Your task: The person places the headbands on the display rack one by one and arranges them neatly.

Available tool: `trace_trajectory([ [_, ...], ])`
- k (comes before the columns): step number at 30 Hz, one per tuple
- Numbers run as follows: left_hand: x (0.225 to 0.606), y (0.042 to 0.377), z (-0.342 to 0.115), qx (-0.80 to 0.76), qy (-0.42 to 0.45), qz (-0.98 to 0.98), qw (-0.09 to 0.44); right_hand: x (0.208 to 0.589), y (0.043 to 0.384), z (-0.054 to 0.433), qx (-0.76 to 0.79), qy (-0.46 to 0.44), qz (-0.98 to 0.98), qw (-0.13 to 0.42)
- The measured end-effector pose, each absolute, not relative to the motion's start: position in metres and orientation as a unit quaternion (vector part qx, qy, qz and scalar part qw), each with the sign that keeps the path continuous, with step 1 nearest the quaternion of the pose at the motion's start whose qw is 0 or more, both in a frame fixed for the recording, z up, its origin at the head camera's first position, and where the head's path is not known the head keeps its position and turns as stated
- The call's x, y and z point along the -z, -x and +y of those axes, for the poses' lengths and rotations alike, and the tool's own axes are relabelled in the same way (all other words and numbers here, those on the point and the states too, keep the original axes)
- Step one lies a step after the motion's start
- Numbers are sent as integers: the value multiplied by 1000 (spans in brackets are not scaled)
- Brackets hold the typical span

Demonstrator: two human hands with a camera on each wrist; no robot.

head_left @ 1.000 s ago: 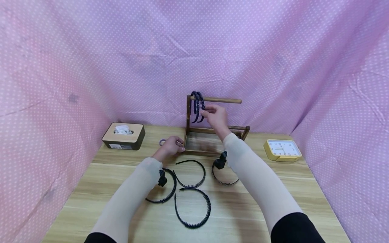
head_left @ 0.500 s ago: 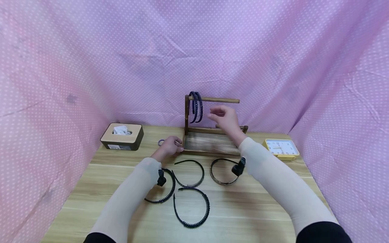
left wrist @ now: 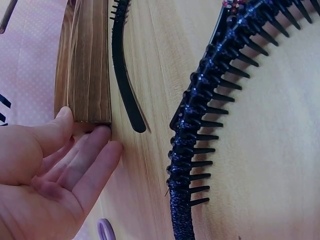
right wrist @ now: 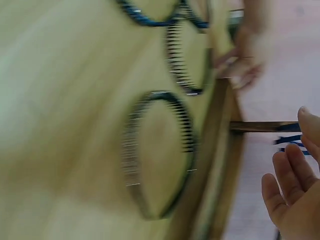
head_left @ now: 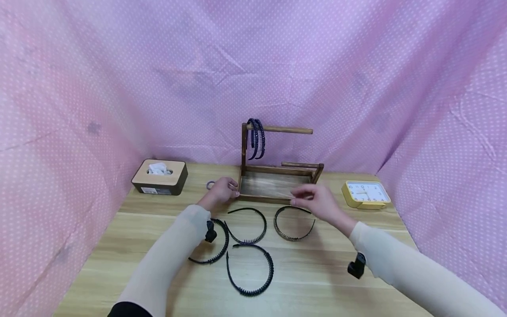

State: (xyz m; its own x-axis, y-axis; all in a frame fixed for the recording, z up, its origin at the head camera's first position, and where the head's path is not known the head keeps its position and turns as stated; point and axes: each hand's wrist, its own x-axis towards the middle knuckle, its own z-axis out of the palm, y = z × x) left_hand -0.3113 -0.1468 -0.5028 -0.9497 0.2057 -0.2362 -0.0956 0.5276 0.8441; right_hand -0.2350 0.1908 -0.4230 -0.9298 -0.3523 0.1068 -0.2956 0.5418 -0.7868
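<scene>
A wooden rack (head_left: 277, 200) stands at the back with an upper bar, a short lower bar and a tray base. Dark toothed headbands (head_left: 260, 141) hang at the left end of the upper bar. My left hand (head_left: 224, 190) holds the rack's left front corner, thumb and fingers on either side of the wood (left wrist: 91, 75). My right hand (head_left: 317, 200) is in front of the rack's right side with nothing in it, thumb and fingers slightly bent. Just below it, a headband (head_left: 291, 239) lies on the table. More headbands (head_left: 250, 294) lie nearer the front, one partly behind my left wrist (head_left: 225, 240).
A tissue box (head_left: 160, 178) sits back left, and a yellow clock (head_left: 366, 195) back right. Beside my left hand lies a small purple ring (head_left: 210, 185). Pink dotted cloth (head_left: 198, 88) hangs behind the wooden table (head_left: 317, 286).
My right hand has let go of the hanging headband and moved right, down and toward me, past the rack's tray. My left hand has stayed on the corner.
</scene>
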Motion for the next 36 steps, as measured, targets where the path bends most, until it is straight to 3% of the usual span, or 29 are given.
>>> trace_trajectory([
  [9, 500, 312, -148, -485, -37, 859, 159, 479, 207, 213, 405, 196, 891, 57],
  [15, 502, 313, -148, -487, -34, 858, 158, 502, 199, 214, 365, 230, 902, 35],
  [36, 501, 308, -145, -498, -14, 852, 162, 520, 188, 204, 350, 225, 905, 87],
])
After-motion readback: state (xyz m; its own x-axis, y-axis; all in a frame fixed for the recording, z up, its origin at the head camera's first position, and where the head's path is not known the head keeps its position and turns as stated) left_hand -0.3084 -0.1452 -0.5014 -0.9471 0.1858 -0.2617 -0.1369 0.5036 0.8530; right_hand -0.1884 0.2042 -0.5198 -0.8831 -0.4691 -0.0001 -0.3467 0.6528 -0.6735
